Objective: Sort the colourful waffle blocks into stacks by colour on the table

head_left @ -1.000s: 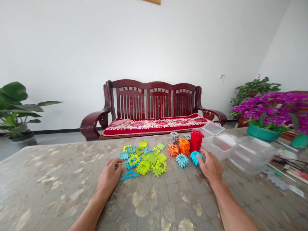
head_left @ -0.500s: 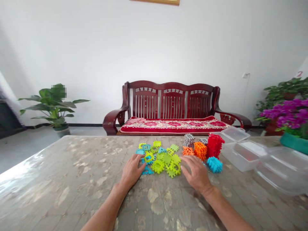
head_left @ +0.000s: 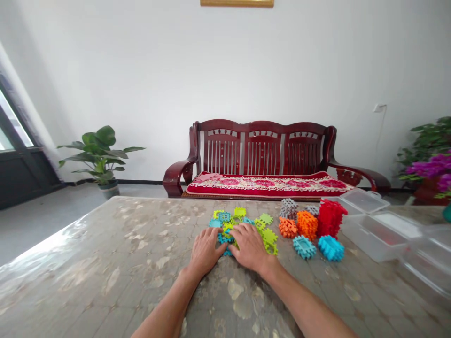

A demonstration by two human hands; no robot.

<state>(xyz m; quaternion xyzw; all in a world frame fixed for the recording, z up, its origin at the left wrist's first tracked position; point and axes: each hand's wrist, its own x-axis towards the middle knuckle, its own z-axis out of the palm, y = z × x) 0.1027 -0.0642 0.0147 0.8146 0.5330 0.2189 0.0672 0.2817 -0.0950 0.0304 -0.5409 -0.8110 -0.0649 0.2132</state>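
Observation:
My left hand (head_left: 206, 249) rests palm down at the near left side of a loose pile of toothed plastic building pieces. Its thumb is apart from the fingers, with blue pieces (head_left: 224, 238) showing in the gap. My right hand (head_left: 248, 246) lies over the middle of the pile, fingers reaching left and thumb apart, covering several pieces. Yellow-green pieces (head_left: 269, 236) show to its right. Behind my hands are a light blue piece (head_left: 215, 223) and a yellow-green one (head_left: 240, 211). Neither hand is visibly gripping a piece; the contact under the right fingers is hidden.
Right of the pile stand stacks of pieces: red (head_left: 331, 218), orange (head_left: 307, 226), grey (head_left: 289, 209) and two blue, one teal-blue (head_left: 304, 247) and one bright blue (head_left: 331, 248). Clear plastic boxes (head_left: 375, 241) stand farther right on the patterned tablecloth (head_left: 141, 263). A wooden bench (head_left: 259, 124) is behind.
My right hand has moved left from the pile's right edge onto its middle, close to my left hand. A teal-blue stack now shows where the right hand was. The view has turned left.

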